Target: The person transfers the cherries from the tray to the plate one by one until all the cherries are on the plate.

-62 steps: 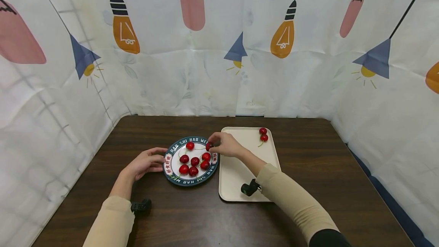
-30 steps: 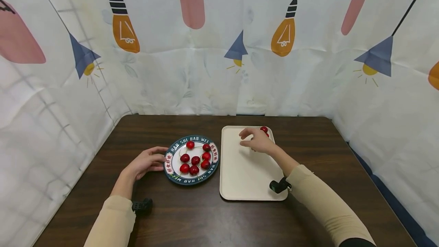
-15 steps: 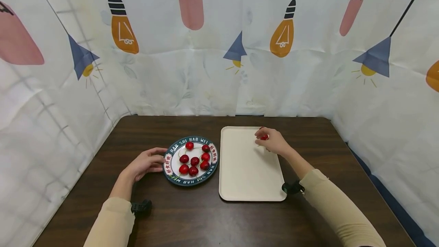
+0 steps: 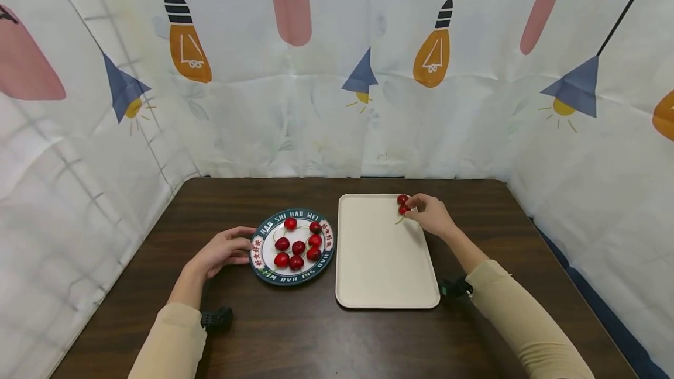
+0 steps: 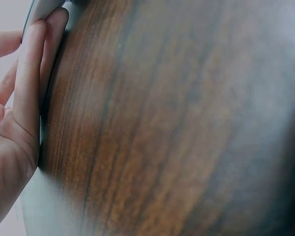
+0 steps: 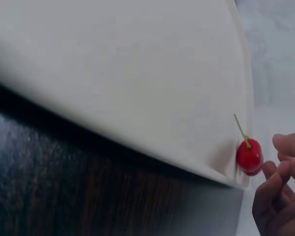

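On the left, my left hand (image 4: 227, 249) holds the rim of a round plate (image 4: 263, 271) with a dark blue-green lettered border. In the left wrist view, its fingers (image 5: 27, 81) reach to the plate's edge, some under it. Several red cherries (image 4: 298, 248) with stems lie on the plate. My right hand (image 4: 433, 215) is at the far right corner of a cream rectangular tray (image 4: 384, 262), fingertips beside two red cherries (image 4: 402, 199). In the right wrist view, the nearer cherry (image 6: 249, 155), green stem up, stands slightly apart from the parted thumb and fingers.
A dark wood-grain table (image 4: 295, 332) carries the plate and tray, with a narrow gap between them. White curtain walls (image 4: 295, 127) printed with lamps and bulbs enclose its back and sides. A dark camera strap (image 4: 216, 317) is on each wrist.
My right hand has gone from the plate across the tray to the two cherries, then shifted slightly right beside them. A cherry it held stays on the plate. The left hand has not moved.
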Action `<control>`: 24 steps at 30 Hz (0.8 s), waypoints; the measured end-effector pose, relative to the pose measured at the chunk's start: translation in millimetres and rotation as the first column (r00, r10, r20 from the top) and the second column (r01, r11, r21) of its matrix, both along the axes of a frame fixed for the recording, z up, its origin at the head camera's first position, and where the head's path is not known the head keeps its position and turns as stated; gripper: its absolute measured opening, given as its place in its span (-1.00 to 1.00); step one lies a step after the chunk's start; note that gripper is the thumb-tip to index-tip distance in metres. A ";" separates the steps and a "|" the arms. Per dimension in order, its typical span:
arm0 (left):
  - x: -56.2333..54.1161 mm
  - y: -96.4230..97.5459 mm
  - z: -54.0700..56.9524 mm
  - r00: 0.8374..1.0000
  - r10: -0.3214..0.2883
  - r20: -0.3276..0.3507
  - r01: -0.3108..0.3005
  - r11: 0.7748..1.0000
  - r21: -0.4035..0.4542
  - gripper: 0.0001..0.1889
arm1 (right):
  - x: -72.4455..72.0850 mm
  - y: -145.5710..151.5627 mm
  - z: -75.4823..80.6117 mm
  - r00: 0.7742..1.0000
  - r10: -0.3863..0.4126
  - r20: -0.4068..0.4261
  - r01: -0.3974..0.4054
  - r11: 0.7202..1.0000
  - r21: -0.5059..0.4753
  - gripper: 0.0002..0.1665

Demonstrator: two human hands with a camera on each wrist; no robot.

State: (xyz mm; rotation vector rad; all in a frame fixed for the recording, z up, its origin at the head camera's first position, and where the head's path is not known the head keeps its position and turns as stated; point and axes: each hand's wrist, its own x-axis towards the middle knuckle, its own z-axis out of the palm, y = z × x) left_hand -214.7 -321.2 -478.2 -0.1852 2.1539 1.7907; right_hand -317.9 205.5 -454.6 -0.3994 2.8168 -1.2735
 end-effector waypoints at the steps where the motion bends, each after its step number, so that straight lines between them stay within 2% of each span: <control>1: 0.2 0.3 -0.4 1.000 0.004 0.002 -0.004 1.000 0.000 -0.37 | -0.7 0.0 -0.6 1.000 -0.003 0.010 0.004 1.000 -0.004 -0.66; 11: 1.9 1.7 1.0 1.000 0.016 -0.003 -0.017 1.000 -0.019 -0.38 | -3.2 -6.2 -2.2 0.995 0.005 0.097 -0.003 1.000 -0.014 -0.52; 16: 1.0 1.5 2.9 1.000 0.008 -0.006 -0.008 1.000 -0.027 -0.37 | -3.9 -7.7 -2.7 0.995 0.005 0.099 -0.005 1.000 0.000 -0.52; 24: 2.9 2.2 1.9 0.999 0.033 0.013 -0.033 0.999 -0.033 -0.38 | -6.4 -7.6 -9.7 0.998 0.004 0.069 -0.007 0.999 0.041 -0.62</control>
